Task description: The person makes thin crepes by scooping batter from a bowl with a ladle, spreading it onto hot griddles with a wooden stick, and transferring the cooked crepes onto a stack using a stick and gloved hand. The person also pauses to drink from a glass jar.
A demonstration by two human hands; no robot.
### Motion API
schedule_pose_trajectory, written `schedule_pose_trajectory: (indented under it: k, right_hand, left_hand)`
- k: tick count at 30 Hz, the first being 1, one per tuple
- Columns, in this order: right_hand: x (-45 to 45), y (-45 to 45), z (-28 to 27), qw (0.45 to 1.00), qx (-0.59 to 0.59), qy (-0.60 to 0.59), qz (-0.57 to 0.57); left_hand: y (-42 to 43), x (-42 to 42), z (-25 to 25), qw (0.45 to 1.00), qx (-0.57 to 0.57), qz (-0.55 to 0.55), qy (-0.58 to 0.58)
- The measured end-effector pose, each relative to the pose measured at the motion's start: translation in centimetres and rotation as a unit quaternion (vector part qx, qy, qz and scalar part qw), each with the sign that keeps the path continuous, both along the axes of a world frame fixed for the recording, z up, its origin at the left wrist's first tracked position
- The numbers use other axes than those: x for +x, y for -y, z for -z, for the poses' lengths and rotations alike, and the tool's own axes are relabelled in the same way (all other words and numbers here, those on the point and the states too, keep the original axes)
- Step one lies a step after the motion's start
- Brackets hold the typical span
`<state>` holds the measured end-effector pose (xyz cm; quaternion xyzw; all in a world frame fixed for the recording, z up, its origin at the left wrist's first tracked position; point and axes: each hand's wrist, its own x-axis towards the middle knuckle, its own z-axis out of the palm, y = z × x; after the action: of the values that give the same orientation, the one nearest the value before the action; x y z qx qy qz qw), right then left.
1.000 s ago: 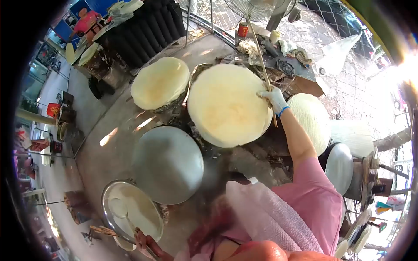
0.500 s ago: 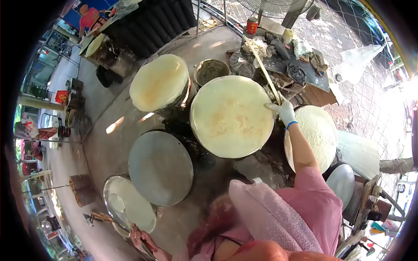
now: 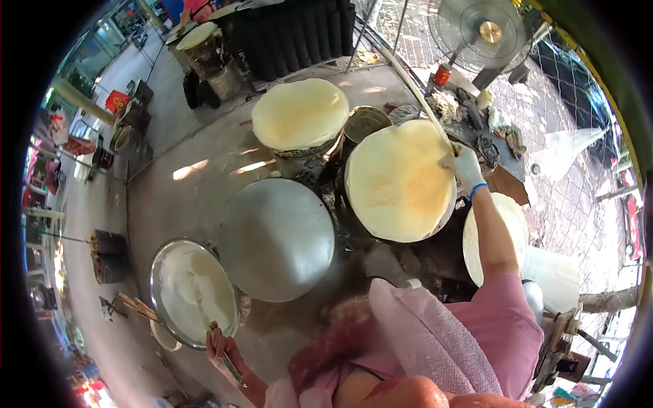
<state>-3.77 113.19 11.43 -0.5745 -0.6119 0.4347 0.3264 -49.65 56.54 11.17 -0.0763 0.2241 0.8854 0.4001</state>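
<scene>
My left hand point(image 3: 226, 350) is closed around the handle of a ladle point(image 3: 203, 314), which reaches into a metal bowl point(image 3: 154, 285) of pale batter. My right hand point(image 3: 466, 166), in a white glove, grips a long pale stick point(image 3: 423, 102) that runs away toward the fan. Its fingers also touch the right edge of a large thin pancake point(image 3: 398, 183), lightly browned. This pancake lies off-centre on a round griddle point(image 3: 447, 219), whose rim shows at the lower right. Beside the bowl is a bare grey griddle point(image 3: 275, 238).
Another pancake point(image 3: 299, 112) covers a griddle at the back, near a metal pot point(image 3: 367, 126). A pale round sheet point(image 3: 476, 248) lies under my right forearm. A fan point(image 3: 476, 34), a red can point(image 3: 442, 75) and clutter stand beyond. Part of another person point(image 3: 198, 8) shows at the far back.
My view has shifted. The middle pancake now shows a different browning pattern and sits off-centre, exposing the griddle's rim. My left hand and ladle show more fully at the bowl.
</scene>
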Motion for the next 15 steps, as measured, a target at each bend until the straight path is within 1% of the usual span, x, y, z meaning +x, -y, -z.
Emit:
schedule_pose_trajectory:
  k: [2,3,4,6,8,9,10,11,12,13,14,15]
  right_hand:
    - [-3.7,0.4,-4.4,0.996,-0.001,0.087,-0.037]
    - [-5.0,-0.4,-5.0,0.996,0.029,0.061,-0.065]
    - [-8.3,1.0,-8.7,0.996,0.009,0.069,-0.047]
    - [-11.7,-0.3,-11.3,0.996,0.020,0.051,-0.076]
    - [-14.3,-4.3,-13.2,0.969,0.086,0.214,-0.084]
    - [-15.5,-6.4,-14.3,0.979,0.050,0.165,-0.112]
    - [-16.9,-8.9,-15.2,0.973,0.107,0.158,-0.132]
    - [-19.1,-8.7,-17.7,0.980,0.094,0.103,-0.141]
    - [-20.8,-11.1,-19.2,0.954,0.154,0.198,-0.165]
    - [-23.1,-11.4,-21.5,0.917,0.217,0.288,-0.173]
    - [-25.6,-11.6,-23.1,0.868,0.279,0.371,-0.177]
    - [-27.8,-11.9,-22.8,0.845,0.356,0.348,-0.194]
  left_hand:
    - [1.3,-1.0,0.9,1.000,0.025,0.010,0.015]
    - [1.7,-1.1,0.9,1.000,0.000,-0.011,0.020]
    - [2.1,-1.5,1.1,1.000,0.008,-0.012,0.022]
    - [3.1,-1.7,1.6,0.999,0.021,-0.017,0.028]
    - [3.6,-1.6,1.9,0.999,0.022,-0.030,0.032]
    - [3.7,-1.4,2.0,0.999,0.021,-0.037,0.033]
    - [3.7,-1.0,2.0,0.998,0.013,-0.052,0.032]
    - [3.7,-0.5,1.9,0.997,0.003,-0.070,0.030]
    - [3.5,0.0,1.8,0.996,-0.005,-0.089,0.026]
    - [3.5,0.4,1.7,0.995,-0.009,-0.101,0.022]
    - [3.6,0.8,1.8,0.993,-0.012,-0.113,0.018]
    - [3.7,1.4,1.8,0.992,-0.018,-0.126,0.014]
